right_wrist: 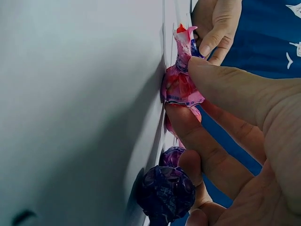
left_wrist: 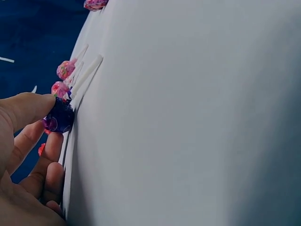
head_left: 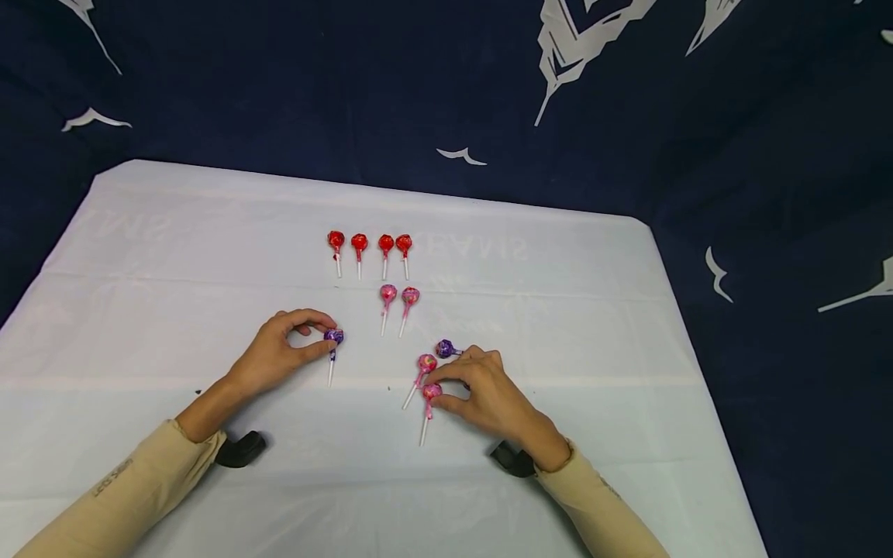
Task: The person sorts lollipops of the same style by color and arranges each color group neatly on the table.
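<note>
My left hand [head_left: 279, 353] pinches the head of a purple-wrapped lollipop [head_left: 334, 336] between thumb and finger; its white stick points toward me. In the left wrist view this purple head [left_wrist: 60, 116] is close against the cloth. My right hand [head_left: 488, 391] pinches a pink lollipop [head_left: 432, 391] by its head, thumb on one side and finger on the other. Just beyond lies another pink lollipop [head_left: 426, 363], tilted. Beside the right hand's knuckles is a purple lollipop [head_left: 444, 349], its stick partly hidden. The right wrist view shows another purple head [right_wrist: 165, 193] under the curled fingers.
Several red lollipops [head_left: 359, 242] form a row farther back, sticks toward me. Between that row and my hands lie two pink lollipops [head_left: 410, 295] side by side. A white cloth [head_left: 558, 325] covers the table, with dark blue patterned fabric [head_left: 279, 93] beyond its far edge.
</note>
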Tool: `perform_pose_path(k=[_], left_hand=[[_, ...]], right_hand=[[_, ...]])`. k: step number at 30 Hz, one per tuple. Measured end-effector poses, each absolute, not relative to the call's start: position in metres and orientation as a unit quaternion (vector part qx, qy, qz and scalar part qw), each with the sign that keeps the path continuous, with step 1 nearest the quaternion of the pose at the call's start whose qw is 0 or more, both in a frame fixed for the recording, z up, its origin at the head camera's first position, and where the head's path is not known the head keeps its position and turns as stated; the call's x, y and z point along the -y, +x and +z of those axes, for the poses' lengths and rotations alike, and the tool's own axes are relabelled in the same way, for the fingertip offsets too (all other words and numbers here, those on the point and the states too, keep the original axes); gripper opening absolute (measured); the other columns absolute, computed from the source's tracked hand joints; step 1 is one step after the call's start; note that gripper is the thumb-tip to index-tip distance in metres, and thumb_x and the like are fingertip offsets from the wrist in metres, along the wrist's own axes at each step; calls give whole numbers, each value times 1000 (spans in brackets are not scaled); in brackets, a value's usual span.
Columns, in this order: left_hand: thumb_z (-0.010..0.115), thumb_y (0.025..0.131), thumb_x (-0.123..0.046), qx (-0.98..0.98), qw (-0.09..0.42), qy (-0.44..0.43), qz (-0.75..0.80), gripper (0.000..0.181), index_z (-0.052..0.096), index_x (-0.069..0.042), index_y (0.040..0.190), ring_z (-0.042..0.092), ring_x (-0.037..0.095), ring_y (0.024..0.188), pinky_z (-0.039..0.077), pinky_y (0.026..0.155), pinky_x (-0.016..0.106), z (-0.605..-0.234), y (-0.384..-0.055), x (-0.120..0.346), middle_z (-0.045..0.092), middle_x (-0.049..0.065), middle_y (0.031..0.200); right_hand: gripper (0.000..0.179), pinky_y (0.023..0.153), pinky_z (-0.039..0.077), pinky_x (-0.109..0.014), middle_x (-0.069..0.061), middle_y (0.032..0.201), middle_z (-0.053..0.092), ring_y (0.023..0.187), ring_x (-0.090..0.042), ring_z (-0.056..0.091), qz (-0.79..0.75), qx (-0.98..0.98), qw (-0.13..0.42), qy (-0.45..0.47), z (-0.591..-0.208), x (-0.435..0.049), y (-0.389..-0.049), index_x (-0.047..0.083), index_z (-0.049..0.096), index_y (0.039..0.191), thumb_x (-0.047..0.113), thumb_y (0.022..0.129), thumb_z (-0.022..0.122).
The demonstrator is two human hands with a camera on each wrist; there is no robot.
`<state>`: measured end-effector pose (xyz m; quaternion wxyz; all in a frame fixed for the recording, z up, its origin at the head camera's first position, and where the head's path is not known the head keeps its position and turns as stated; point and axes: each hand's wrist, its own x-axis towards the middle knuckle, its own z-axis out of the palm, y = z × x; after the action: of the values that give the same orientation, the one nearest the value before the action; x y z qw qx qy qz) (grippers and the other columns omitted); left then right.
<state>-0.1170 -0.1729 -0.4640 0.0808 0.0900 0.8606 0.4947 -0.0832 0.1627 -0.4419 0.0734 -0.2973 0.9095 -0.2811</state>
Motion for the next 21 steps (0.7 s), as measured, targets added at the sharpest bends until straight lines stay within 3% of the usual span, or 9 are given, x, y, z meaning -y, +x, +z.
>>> perform_pose_path(k=[21], left_hand=[[78,88,-22,-859,95,82,496,27,71,-14,113,49,22,103,35,87,37,-462,-118,174,69,7,112]], right_hand=[[27,82,29,-36,15,95,72,91,-9,52,-272,-914,75,-292,-440,-164,-81,25,77,107,26,81,85]])
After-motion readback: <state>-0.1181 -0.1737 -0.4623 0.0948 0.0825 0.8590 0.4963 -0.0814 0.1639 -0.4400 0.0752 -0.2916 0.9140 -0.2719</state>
